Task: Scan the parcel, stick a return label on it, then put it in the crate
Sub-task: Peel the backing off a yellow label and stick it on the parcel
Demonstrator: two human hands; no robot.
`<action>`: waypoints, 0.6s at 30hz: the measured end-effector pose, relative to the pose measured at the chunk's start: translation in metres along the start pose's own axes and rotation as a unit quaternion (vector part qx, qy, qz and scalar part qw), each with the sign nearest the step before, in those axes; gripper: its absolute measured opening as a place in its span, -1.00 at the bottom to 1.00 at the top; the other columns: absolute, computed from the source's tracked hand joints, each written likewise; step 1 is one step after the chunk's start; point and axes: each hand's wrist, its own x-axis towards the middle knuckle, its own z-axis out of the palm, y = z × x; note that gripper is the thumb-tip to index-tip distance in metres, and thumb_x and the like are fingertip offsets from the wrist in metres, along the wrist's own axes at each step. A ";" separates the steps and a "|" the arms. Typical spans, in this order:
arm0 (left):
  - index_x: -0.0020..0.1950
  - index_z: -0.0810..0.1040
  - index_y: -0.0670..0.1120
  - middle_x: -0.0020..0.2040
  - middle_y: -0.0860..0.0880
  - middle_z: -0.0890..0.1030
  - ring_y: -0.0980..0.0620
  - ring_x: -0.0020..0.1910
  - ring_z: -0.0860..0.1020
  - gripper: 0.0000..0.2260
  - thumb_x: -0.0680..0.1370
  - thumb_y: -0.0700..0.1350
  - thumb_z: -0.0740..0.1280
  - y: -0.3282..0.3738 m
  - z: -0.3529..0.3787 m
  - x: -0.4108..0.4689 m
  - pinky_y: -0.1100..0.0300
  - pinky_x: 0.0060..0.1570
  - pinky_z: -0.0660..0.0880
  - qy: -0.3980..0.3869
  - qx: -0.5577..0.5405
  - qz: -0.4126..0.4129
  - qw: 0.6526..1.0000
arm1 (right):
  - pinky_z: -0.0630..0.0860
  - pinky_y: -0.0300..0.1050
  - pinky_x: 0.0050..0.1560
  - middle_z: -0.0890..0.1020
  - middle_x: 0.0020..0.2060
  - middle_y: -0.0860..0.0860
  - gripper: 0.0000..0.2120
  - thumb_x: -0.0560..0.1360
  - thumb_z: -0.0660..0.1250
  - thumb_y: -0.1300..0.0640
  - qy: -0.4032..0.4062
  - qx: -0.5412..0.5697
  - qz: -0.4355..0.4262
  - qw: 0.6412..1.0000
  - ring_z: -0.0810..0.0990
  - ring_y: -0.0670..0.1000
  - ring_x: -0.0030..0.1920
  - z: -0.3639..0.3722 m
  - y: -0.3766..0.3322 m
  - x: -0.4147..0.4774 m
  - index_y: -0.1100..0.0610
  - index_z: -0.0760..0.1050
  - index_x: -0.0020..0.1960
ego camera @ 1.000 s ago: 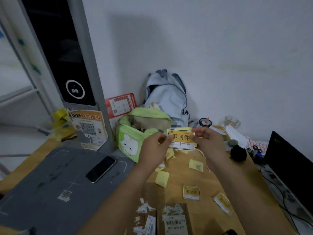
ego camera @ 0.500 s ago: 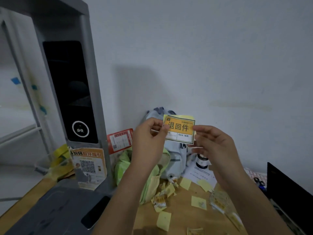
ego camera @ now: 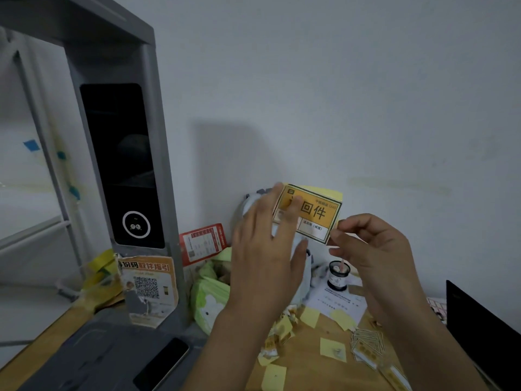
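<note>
Two bare hands hold up an orange rectangular return label [ego camera: 313,214] with black Chinese characters in front of the white wall [ego camera: 366,94]. The right hand [ego camera: 375,252] pinches the label's lower right corner between thumb and forefinger. The left hand [ego camera: 267,246] is spread loose, its fingers [ego camera: 290,213] lying over the label's left side; whether they grip it I cannot tell. A pale yellow backing sheet [ego camera: 324,191] shows along the label's top edge, behind it.

Below, the wooden counter [ego camera: 307,359] is littered with yellow paper scraps [ego camera: 332,349] and a small stack of orange stickers [ego camera: 366,341]. A green fabric bag [ego camera: 210,294] sits against the wall beside a grey upright scanner stand [ego camera: 124,165] with a black glass panel. A black smartphone [ego camera: 162,365] lies on the stand's grey base at lower left. A small dark jar [ego camera: 338,275] stands on white papers near the right wrist, and a black laptop edge [ego camera: 479,325] shows at far right. The parcel is not in view.
</note>
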 end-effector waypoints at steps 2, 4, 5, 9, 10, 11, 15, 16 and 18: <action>0.34 0.41 0.00 0.44 -0.09 0.39 -0.13 0.40 0.36 -0.57 0.49 0.05 0.31 0.003 0.002 -0.004 -0.14 0.26 0.41 -0.007 0.001 0.016 1.000 | 0.56 -0.29 -0.36 0.64 -0.27 0.09 -0.80 0.43 0.34 0.46 -0.002 -0.002 -0.009 1.000 0.60 -0.06 -0.38 0.002 -0.003 -0.002 0.19 0.52 -0.25; 0.33 0.40 0.03 0.45 -0.06 0.38 -0.10 0.42 0.33 -0.57 0.49 0.13 0.27 0.006 0.003 -0.007 -0.12 0.30 0.36 -0.016 -0.014 0.017 1.000 | 0.55 -0.31 -0.36 0.65 -0.31 0.05 -0.78 0.42 0.34 0.46 -0.005 -0.008 -0.022 1.000 0.61 -0.04 -0.36 0.003 -0.007 -0.006 0.18 0.54 -0.26; 0.32 0.40 0.04 0.45 -0.05 0.38 -0.08 0.42 0.33 -0.56 0.49 0.16 0.27 0.007 0.002 -0.008 -0.08 0.31 0.32 -0.016 -0.031 0.018 0.999 | 0.54 -0.32 -0.35 0.65 -0.34 0.01 -0.77 0.42 0.34 0.46 -0.007 -0.015 -0.032 0.999 0.61 -0.04 -0.35 0.003 -0.009 -0.008 0.17 0.55 -0.27; 0.23 0.50 -0.01 0.26 -0.03 0.56 0.00 0.26 0.45 -0.67 0.53 0.09 0.31 0.009 0.000 -0.010 0.06 0.23 0.35 0.032 -0.076 0.061 0.995 | 0.52 -0.40 -0.39 0.68 -0.41 -0.09 -0.72 0.41 0.35 0.44 -0.021 -0.039 -0.063 0.997 0.63 -0.20 -0.37 0.006 -0.021 -0.019 0.11 0.59 -0.32; 0.21 0.52 -0.03 0.20 -0.02 0.60 0.01 0.21 0.48 -0.71 0.54 0.06 0.30 0.010 -0.001 -0.009 0.08 0.20 0.37 0.045 -0.084 0.067 0.993 | 0.51 -0.41 -0.41 0.69 -0.42 -0.12 -0.72 0.41 0.36 0.43 -0.021 -0.039 -0.062 0.997 0.64 -0.23 -0.37 0.007 -0.023 -0.021 0.10 0.60 -0.32; 0.18 0.53 -0.04 0.14 -0.01 0.62 0.03 0.17 0.49 -0.74 0.56 0.04 0.29 0.010 -0.003 -0.009 0.09 0.18 0.38 0.055 -0.093 0.068 0.992 | 0.51 -0.42 -0.41 0.69 -0.43 -0.14 -0.73 0.42 0.36 0.43 -0.022 -0.035 -0.060 0.997 0.64 -0.24 -0.37 0.007 -0.025 -0.022 0.10 0.60 -0.31; 0.08 0.58 -0.10 0.00 -0.02 0.65 0.06 0.02 0.53 -0.79 0.59 -0.06 0.21 0.013 -0.009 -0.010 0.10 0.05 0.44 0.048 -0.168 0.053 0.983 | 0.52 -0.43 -0.41 0.68 -0.45 -0.19 -0.75 0.42 0.36 0.41 -0.029 -0.037 -0.050 0.998 0.64 -0.28 -0.37 0.009 -0.026 -0.025 0.09 0.62 -0.28; 0.05 0.60 -0.11 -0.03 -0.01 0.66 0.07 -0.01 0.54 -0.80 0.59 -0.09 0.21 0.013 -0.010 -0.010 0.09 0.01 0.46 0.041 -0.203 0.037 0.978 | 0.51 -0.43 -0.41 0.68 -0.45 -0.18 -0.74 0.43 0.35 0.41 -0.033 -0.037 -0.048 0.998 0.63 -0.28 -0.37 0.009 -0.025 -0.025 0.09 0.62 -0.28; 0.03 0.62 -0.13 -0.08 0.00 0.65 0.09 -0.05 0.57 -0.81 0.59 -0.13 0.22 0.011 -0.014 -0.009 0.11 -0.07 0.50 0.025 -0.287 -0.015 0.957 | 0.51 -0.43 -0.42 0.67 -0.45 -0.18 -0.74 0.43 0.34 0.43 -0.043 -0.036 -0.046 0.997 0.63 -0.27 -0.38 0.010 -0.024 -0.024 0.12 0.61 -0.29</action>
